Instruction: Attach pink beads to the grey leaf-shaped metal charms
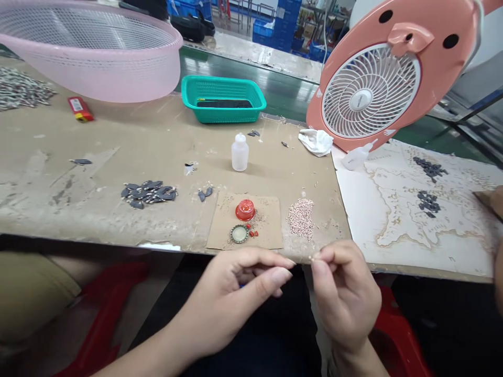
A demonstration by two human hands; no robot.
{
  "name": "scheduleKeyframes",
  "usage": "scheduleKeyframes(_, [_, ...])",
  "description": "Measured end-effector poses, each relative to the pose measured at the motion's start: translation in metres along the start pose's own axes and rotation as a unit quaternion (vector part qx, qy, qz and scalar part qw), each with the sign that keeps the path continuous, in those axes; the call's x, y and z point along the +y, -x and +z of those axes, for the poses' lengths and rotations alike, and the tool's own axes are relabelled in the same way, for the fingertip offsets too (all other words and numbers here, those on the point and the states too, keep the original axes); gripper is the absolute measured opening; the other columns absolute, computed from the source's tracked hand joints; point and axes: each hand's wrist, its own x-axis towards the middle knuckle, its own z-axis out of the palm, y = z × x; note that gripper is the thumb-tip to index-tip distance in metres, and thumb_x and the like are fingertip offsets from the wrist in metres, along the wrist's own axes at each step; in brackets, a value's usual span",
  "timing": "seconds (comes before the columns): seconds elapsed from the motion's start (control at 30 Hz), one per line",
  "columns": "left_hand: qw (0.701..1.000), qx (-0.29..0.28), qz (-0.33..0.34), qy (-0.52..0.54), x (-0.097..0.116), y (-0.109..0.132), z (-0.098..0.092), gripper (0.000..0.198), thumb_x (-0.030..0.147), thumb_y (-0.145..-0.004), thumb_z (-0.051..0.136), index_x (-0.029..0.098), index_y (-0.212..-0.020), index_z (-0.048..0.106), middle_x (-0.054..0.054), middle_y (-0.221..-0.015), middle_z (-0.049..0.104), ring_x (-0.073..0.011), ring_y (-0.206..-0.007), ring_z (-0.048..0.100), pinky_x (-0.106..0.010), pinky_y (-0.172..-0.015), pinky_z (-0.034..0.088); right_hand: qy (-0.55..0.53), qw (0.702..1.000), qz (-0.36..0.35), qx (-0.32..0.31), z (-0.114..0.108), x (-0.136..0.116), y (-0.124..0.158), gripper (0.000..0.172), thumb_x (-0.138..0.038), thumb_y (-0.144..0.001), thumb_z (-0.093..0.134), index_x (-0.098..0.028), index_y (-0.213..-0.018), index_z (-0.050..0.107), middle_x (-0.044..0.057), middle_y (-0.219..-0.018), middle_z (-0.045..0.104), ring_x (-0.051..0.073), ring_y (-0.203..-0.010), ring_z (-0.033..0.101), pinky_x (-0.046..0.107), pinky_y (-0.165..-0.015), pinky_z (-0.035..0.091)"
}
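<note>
The right hand [346, 298] is just over the near edge of the desk [78, 204], and its thumb and index finger are pinched narrow on a very small pale bead [314, 257], which shows only as a speck at the fingertips. The left hand [231, 298] is beside it, also at the near edge, with thumb and index finger a little apart in a narrow opening, and it seems to hold nothing. Such a bead must be very light and probably hard, and it looks slippery and easy to lose, so it is best taken only between the tips of the finger pads, with soft pressure. Just behind the hands lies a loose heap of similar pinkish beads [302, 219]. To the left of this heap, a square of brown cardboard [270, 222] carries a red plastic cap [245, 210], a round metal lid with a green centre [239, 234] and a few small red pieces [251, 232]. Further toward the left side of the desk are dark grey leaf-shaped pieces [148, 193]. The exact shape of the bead is too small to tell, and the fingers hide most of it. A small blue thing [240, 286] under the left hand is also mostly hidden. At the right edge of the view, another person's hand [493, 201] is cut off by the frame.
</note>
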Motion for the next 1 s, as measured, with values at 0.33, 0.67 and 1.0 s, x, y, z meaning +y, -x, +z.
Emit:
scheduleKeyframes(0.33, [0.983, -0.006, -0.101, 0.154, -0.006, -0.001, 0.003, 0.029, 0.04, -0.084, 0.074, 0.014, -0.071, 0.069, 0.0, -0.064, 0.059, -0.0064, -0.054, 0.048, -0.013, -0.047, 0.04, 0.155, 0.93, -0.33, -0.037, 0.007, 0.0, 0.011, 0.031, -0.011, -0.078, 0.071, -0.018, -0.108, 0.067, -0.002, -0.066, 0.057, 0.012, -0.052, 0.05, 0.031, -0.046, 0.041])
scheduleKeyframes(0.67, [0.998, -0.018, -0.036, 0.056, -0.009, 0.012, -0.005, 0.038, 0.05, -0.1, 0.043, 0.018, -0.085, 0.054, 0.002, -0.067, 0.049, -0.0108, -0.057, 0.049, -0.02, -0.05, 0.045, -0.048, 0.992, -0.075, -0.09, 0.007, -0.018, 0.005, 0.027, -0.011, -0.087, 0.064, -0.026, -0.109, 0.067, 0.0, -0.083, 0.063, 0.011, -0.066, 0.059, 0.025, -0.053, 0.05])
scheduleKeyframes(1.0, [0.994, 0.01, 0.043, -0.096, -0.008, 0.017, -0.011, 0.036, 0.037, -0.106, 0.034, 0.02, -0.078, 0.05, 0.003, -0.065, 0.048, -0.0113, -0.058, 0.047, -0.025, -0.058, 0.04, -0.13, 0.965, 0.001, -0.228, 0.015, -0.026, -0.019, 0.011, -0.019, -0.089, 0.067, -0.026, -0.096, 0.071, -0.003, -0.073, 0.064, 0.009, -0.061, 0.059, 0.021, -0.05, 0.047])
